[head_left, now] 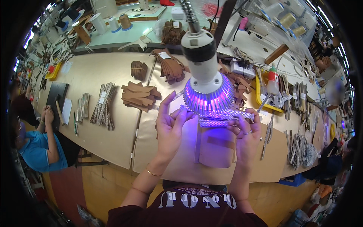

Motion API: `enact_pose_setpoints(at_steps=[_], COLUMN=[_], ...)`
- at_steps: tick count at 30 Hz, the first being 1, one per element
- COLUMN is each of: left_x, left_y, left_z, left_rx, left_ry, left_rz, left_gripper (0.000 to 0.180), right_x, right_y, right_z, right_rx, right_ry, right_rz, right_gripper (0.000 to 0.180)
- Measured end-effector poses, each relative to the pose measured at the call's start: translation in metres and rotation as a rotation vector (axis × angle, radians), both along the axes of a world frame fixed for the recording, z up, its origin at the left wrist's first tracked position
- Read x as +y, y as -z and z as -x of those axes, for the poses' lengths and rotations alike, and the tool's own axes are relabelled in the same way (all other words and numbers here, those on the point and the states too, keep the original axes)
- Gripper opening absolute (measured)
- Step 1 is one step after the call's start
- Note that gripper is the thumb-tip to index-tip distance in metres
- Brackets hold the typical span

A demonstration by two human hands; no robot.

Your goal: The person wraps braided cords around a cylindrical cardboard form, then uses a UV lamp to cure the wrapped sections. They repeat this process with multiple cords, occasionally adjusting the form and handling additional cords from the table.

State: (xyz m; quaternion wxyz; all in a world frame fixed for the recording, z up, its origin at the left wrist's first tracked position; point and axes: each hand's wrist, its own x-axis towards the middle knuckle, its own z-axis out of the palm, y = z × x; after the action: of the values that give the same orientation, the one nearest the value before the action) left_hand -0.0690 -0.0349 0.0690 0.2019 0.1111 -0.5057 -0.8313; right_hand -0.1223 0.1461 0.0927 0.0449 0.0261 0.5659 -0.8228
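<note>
Under the violet lamp (207, 94) above the counter (109, 140), a woven strip (227, 113) stretches between both hands: left hand (171, 126) fingers (177, 115) pinch one end, right hand (246, 132) fingers close on the other.

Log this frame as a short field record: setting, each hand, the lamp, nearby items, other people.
setting: long tan worktable in a workshop
left hand: raised under the lamp, fingers pinching one end of a perforated strip
right hand: holds the strip's other end; ring on one finger
lamp: white gooseneck lamp, glowing purple, directly above the strip
nearby: brown leather pieces, bundle of strips, yellow tray with a bottle
other people: person in a blue shirt at the table's left end
</note>
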Motion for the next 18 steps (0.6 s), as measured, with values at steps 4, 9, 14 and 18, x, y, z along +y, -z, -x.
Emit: enact_pose_setpoints(at_steps=[4, 9, 14, 18], left_x=[-0.001, 0.023, 0.052, 0.054], left_y=[0.003, 0.008, 0.013, 0.036], left_z=[-0.003, -0.007, -0.027, -0.042], left_rx=[-0.012, 0.005, 0.077, 0.084], left_ry=[0.09, 0.171, 0.291, 0.166], left_rz=[-0.052, -0.133, -0.293, -0.131], left_gripper=[0.054, 0.051, 0.049, 0.041], right_x=[0.008, 0.015, 0.016, 0.018], right_y=[-0.004, -0.026, -0.039, -0.037], right_z=[-0.002, -0.017, -0.035, -0.039], right_rx=[0.336, 0.87, 0.724, 0.165], right_ry=[0.172, 0.471, -0.237, -0.376], right_rz=[-0.539, -1.478, -1.611, -1.354], right_gripper=[0.028, 0.044, 0.02, 0.022])
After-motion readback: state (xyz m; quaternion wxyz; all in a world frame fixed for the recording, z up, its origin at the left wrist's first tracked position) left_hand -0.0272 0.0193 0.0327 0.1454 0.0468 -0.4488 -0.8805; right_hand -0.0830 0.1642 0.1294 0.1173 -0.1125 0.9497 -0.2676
